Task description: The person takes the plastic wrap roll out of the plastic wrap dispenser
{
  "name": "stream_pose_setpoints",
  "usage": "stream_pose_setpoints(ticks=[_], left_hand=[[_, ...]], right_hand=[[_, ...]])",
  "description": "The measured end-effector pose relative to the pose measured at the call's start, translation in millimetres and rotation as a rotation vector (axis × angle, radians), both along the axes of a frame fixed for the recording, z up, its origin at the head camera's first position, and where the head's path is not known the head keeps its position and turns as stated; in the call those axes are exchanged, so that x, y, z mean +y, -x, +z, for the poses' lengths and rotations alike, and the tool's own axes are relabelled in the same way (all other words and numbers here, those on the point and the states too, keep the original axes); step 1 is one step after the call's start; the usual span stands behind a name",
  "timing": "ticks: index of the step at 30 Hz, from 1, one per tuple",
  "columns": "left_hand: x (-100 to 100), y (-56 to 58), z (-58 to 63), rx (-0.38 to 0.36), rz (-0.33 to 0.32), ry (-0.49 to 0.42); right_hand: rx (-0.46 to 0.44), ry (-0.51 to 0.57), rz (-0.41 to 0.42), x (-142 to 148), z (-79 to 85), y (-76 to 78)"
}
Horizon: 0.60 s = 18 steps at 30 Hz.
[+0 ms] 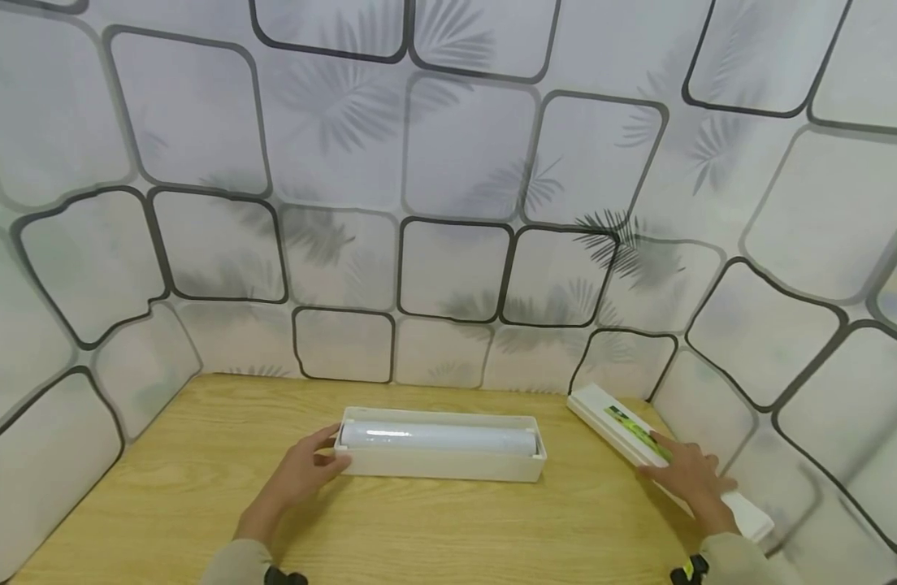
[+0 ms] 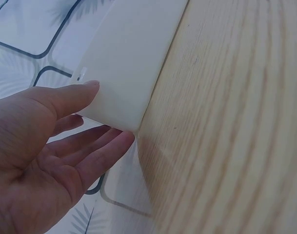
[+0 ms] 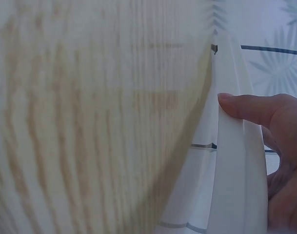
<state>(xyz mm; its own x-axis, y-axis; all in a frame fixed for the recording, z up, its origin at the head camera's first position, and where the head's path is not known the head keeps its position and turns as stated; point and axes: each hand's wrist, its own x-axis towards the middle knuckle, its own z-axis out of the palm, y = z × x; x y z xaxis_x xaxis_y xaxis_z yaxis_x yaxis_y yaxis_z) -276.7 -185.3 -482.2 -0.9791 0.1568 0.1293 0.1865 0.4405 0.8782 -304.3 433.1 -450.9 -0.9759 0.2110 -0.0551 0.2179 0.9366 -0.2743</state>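
A long white box [image 1: 441, 465] stands uncovered on the table, with a shiny roll of plastic wrap [image 1: 437, 436] lying inside. My left hand [image 1: 302, 470] grips the box's left end. In the left wrist view, the thumb [image 2: 85, 95] lies on the box's long side [image 2: 133, 58] and the other fingers are at its short end. Over at the right, my right hand [image 1: 686, 475] holds a long white lid [image 1: 602, 410] with a green and yellow label [image 1: 634, 428]. Its thumb [image 3: 246, 107] presses the lid's near side, while the other fingers are mostly hidden behind it.
Under everything is a table with a light wood-grain top [image 1: 448, 528]. Patterned wall covering [image 1: 456, 268] with dark outlines and leaf prints rises behind the table and along both sides. The lid lies slantwise near the right-hand wall.
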Motion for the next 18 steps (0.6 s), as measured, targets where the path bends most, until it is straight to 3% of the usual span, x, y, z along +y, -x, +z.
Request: stream_pose_setpoints(ticks=[11, 18], left_hand=[[1.0, 0.0, 2.8, 0.008, -0.008, 0.001], [0.7, 0.4, 2.8, 0.026, -0.049, -0.012]], right_hand=[[-0.026, 0.021, -0.027, 1.8, -4.2, -1.2], [-0.071, 0.059, -0.051, 1.4, -6.0, -3.1]])
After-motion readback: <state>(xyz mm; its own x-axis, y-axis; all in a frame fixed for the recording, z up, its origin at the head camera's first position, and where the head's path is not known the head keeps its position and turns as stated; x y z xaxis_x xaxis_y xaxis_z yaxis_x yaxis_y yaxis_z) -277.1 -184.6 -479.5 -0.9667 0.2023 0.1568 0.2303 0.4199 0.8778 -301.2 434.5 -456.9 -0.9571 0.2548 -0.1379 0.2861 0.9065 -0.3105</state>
